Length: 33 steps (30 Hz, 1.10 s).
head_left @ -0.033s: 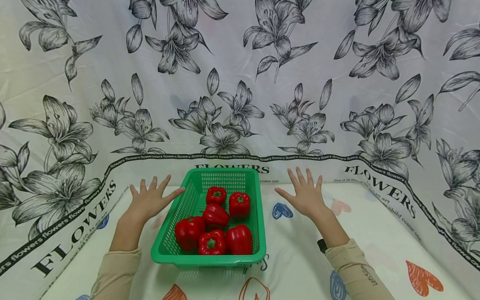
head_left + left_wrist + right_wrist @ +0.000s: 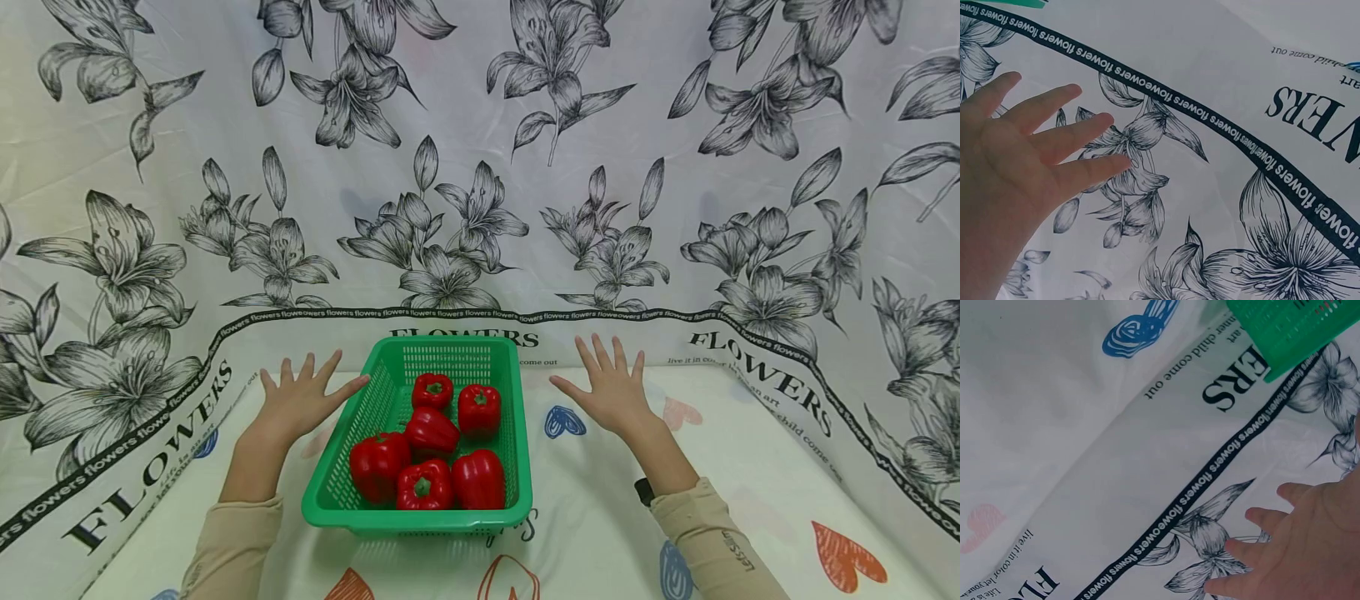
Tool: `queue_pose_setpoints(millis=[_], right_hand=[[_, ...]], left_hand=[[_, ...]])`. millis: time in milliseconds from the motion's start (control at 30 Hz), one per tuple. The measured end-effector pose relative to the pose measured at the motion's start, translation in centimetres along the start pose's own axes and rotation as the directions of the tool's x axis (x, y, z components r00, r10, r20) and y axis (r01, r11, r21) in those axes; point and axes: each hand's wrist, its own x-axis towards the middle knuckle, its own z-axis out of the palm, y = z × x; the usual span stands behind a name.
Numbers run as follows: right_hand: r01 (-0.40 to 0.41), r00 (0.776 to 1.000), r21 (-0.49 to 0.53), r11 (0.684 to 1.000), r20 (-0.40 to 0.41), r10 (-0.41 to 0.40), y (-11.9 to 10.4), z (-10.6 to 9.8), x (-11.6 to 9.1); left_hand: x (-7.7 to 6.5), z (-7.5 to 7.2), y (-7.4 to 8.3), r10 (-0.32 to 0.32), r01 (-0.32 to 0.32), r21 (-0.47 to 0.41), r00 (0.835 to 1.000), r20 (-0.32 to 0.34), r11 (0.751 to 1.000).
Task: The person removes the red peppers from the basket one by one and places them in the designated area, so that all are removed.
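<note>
A green plastic basket [image 2: 420,523] with slotted sides stands on the white cloth, left of centre in the head view. In it lie several red bell peppers, among them one [image 2: 431,430] on its side in the middle and one [image 2: 424,487] with its green stem up near the front wall. My left hand [image 2: 300,404] is raised left of the basket with fingers spread, its thumb tip overlapping the basket's left rim in this view. Apart from the basket on its right, my right hand [image 2: 613,392] also has its fingers spread. Both palms are bare in the left and right wrist views.
White cloth with coloured hearts, such as a red heart [image 2: 847,557], covers the table. Behind it hangs a white curtain [image 2: 480,192] printed with black lilies, and a black lettered band [image 2: 450,314] runs along its lower part. A dark wristband [image 2: 644,492] shows at the right sleeve.
</note>
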Motion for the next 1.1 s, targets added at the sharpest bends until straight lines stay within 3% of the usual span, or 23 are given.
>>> queue_pose_setpoints(millis=[500,667,833,1100], right_hand=[[0.023,0.999,0.044,0.999,-0.036,-0.021,0.4,0.6,0.0],[0.013,1.0,0.145,0.989,-0.015,-0.011,0.4,0.7,-0.5],[-0.022,1.0,0.264,0.964,0.012,0.019,0.5,0.9,-0.8],[-0.058,0.998,0.445,0.894,0.024,0.053,0.6,1.2,-1.0]], left_hand=[[0.0,0.6,-0.5,0.008,-0.008,0.009,1.0,-0.001,1.0],[-0.4,1.0,-0.6,0.013,-0.013,0.009,1.0,-0.01,1.0],[-0.7,1.2,-0.6,0.022,-0.023,-0.009,1.0,-0.021,1.0],[-1.0,1.6,-1.0,0.046,-0.046,-0.022,0.999,-0.006,0.999]])
